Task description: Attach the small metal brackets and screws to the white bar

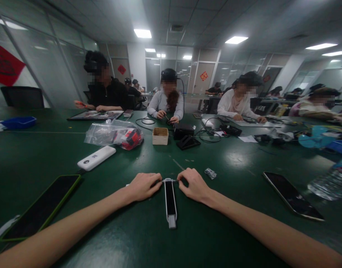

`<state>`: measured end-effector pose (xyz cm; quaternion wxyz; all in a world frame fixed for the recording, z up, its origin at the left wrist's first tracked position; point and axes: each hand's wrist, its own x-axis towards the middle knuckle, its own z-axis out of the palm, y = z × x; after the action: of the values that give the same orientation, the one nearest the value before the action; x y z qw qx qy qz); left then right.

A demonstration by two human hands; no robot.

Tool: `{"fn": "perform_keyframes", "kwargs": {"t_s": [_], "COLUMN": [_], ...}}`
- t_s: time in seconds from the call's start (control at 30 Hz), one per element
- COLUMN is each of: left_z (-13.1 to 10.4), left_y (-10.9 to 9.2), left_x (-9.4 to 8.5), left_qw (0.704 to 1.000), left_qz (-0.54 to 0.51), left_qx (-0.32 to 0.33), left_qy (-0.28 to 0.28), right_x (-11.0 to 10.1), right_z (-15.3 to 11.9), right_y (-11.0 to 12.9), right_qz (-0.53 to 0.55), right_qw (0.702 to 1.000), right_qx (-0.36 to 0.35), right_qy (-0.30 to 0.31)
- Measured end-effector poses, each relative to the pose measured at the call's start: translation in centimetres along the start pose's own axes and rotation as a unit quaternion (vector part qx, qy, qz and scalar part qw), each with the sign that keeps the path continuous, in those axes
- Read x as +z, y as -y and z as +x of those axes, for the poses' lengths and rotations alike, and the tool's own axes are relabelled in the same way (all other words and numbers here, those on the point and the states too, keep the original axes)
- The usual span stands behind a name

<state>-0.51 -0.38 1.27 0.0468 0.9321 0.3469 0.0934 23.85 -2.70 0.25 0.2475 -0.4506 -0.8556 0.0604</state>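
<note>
A slim white-framed device (pixel 170 201) with a long black face lies on the green table in front of me. Its near end has a pale grey block. My left hand (pixel 144 186) rests on the table at the left of the device's far end, thumb and fingers pinched together. Opposite it, my right hand (pixel 193 185) curls in a pinch at the right of that same end. A thin piece (pixel 175 181) sticks out from the device's top toward my right fingertips. What each pinch holds is too small to make out.
A green-edged phone (pixel 42 208) and a white power bank (pixel 97 158) lie left; another phone (pixel 292 195) and a clear bottle (pixel 329 182) lie right. Beyond are a crumpled grey scrap (pixel 210 173), a plastic bag (pixel 104 133) and a small box (pixel 160 136). Several people sit opposite.
</note>
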Motion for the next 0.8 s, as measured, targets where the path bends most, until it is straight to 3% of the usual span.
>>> {"fn": "perform_keyframes", "kwargs": {"t_s": [0.8], "left_z": [0.0], "left_y": [-0.07], "left_x": [-0.09], "left_qw": [1.0], "left_qz": [0.001], "left_qx": [0.003], "left_qy": [0.001], "right_x": [-0.57], "right_z": [0.05], "right_y": [0.7], "right_qz": [0.002], "right_qw": [0.999], "right_qx": [-0.048], "right_qy": [0.005]}}
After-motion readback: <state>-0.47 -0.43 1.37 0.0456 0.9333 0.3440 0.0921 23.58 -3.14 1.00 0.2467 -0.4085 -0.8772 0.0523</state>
